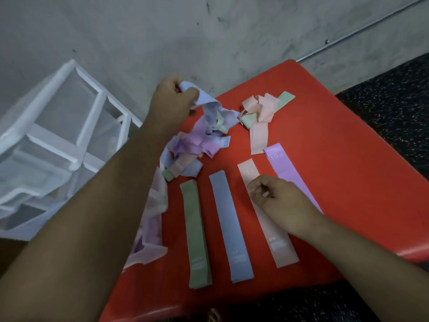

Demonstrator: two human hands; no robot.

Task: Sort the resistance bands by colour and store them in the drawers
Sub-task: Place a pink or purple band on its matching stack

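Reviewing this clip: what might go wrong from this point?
The left hand is lifting a blue band out of the tangled pile; neighbours may get dragged off the red table. The mesh bag overhangs the table's left edge and may slip. The right hand may skew the pink band.

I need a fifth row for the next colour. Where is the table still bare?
Bare red table lies right of the purple band, out to the edge. Narrow strips run between the green band, blue band and pink band. The tangled pile and the peach pile crowd the far side; the mesh bag fills the left edge.
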